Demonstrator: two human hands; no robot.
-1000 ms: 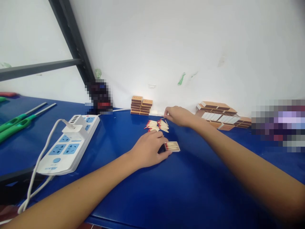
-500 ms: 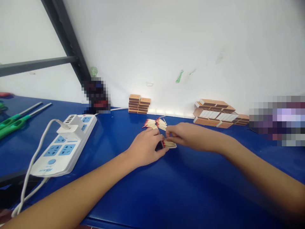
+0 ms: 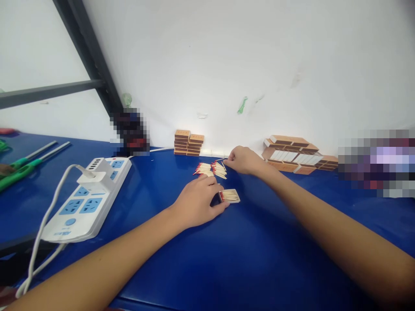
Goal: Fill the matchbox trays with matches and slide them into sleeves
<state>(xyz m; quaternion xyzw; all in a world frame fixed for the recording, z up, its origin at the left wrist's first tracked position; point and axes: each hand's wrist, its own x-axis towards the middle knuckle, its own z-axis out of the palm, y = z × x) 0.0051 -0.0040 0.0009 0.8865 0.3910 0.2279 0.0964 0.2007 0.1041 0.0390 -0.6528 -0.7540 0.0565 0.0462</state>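
My left hand (image 3: 201,198) is closed around the left end of a matchbox tray (image 3: 239,199), thumb on the near side and fingers on the far side. Matches (image 3: 230,195) with red heads to the left lie inside this open tray, which rests on the blue table. Behind it are two loose piles of matches, a left pile (image 3: 205,168) and a right pile (image 3: 219,169). At the right pile's far edge, my right hand (image 3: 241,160) pinches the end of a loose match with thumb and forefinger; the fingertips partly hide it.
Stacked matchboxes (image 3: 188,143) stand against the wall. A larger matchbox structure (image 3: 290,153) is right of my right hand. At left lie a white power strip (image 3: 90,198) with a plugged-in cable and green-handled tools (image 3: 22,168). A dark metal frame (image 3: 87,47) rises behind.
My right hand has moved from above the tray, away from me, to the far edge of the right match pile. My left hand stays on the tray, whose matches now show fully.
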